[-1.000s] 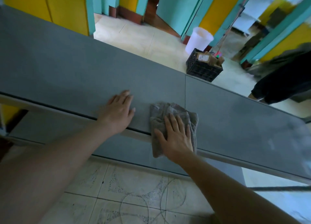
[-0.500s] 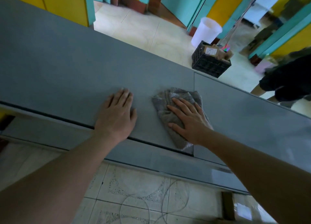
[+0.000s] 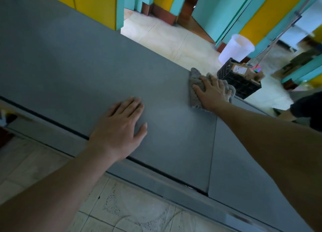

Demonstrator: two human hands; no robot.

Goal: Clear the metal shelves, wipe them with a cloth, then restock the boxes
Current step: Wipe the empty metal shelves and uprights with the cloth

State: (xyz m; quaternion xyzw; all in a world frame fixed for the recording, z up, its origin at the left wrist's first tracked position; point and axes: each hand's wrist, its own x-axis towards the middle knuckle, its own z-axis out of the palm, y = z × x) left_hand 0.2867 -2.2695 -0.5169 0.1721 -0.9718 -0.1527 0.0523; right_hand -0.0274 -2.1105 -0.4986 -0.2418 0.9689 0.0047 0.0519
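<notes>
Two hands down on the grey metal shelf [image 3: 69, 66], fingers straight, gripping nothing. Right hand [image 3: 211, 92] spread flat on top of a grey cloth [image 3: 193, 100], pressing it onto the shelf's far edge. Cloth nubby and towel-like, crumpled into a loose wad, bulging out past the fingertips and on the thumb side, one rumpled corner sticking up ahead of the thumb. Left hand [image 3: 120, 129] palm-down on bare metal near the front lip, well apart from the cloth and closer to the body. Shelf top matt blue-grey and smooth, with a thin seam [image 3: 213, 144] between two panels running back toward the body from under the right forearm. Beyond the right hand's knuckles, on the tiled floor: a black plastic crate [image 3: 244, 87] holding cardboard boxes [image 3: 239, 70], with a white bucket [image 3: 235, 47] just behind it.
</notes>
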